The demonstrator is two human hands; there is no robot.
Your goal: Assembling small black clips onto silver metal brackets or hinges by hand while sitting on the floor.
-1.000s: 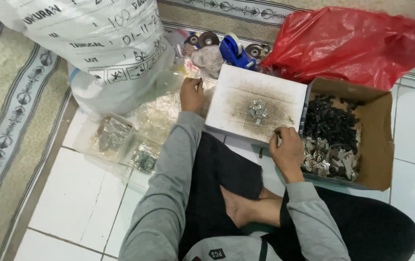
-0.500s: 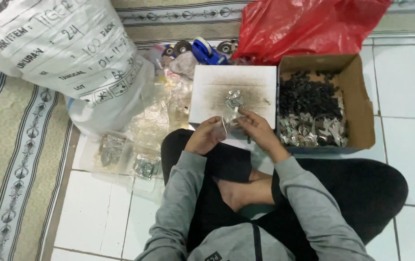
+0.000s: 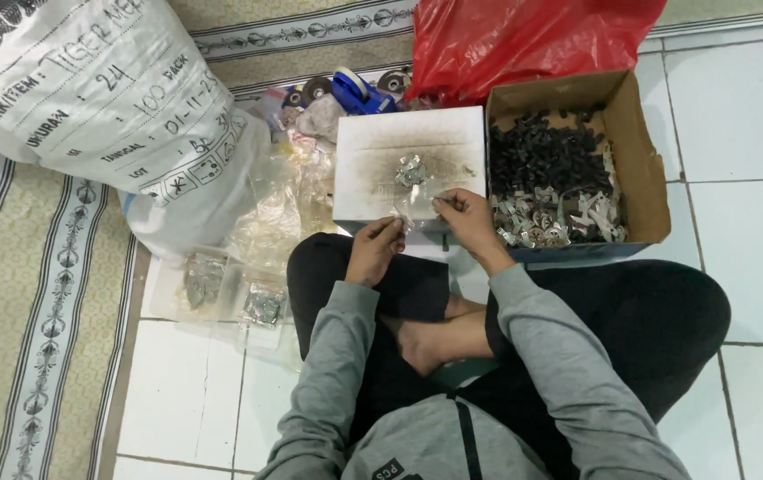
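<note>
Left hand [image 3: 374, 244] and right hand [image 3: 461, 212] pinch a small clear bag [image 3: 412, 210] between them, at white box's [image 3: 399, 142] near edge | metal clips [image 3: 412, 169] heaped there | filled bags [image 3: 261, 304] left on floor | cardboard box [image 3: 643, 151] right, many parts unpacked

Left hand [image 3: 374, 249] and right hand [image 3: 466, 213] pinch a small clear plastic bag [image 3: 413, 211] between them over a white box [image 3: 408, 164] bearing a few metal pieces [image 3: 412, 169]. Just right: cardboard box [image 3: 639, 151] of black and silver hardware (sorts unclear). Left: filled clear packets [image 3: 235, 293] on tiled floor [image 3: 755, 204], a large white sack [image 3: 106, 107] beyond.
</note>
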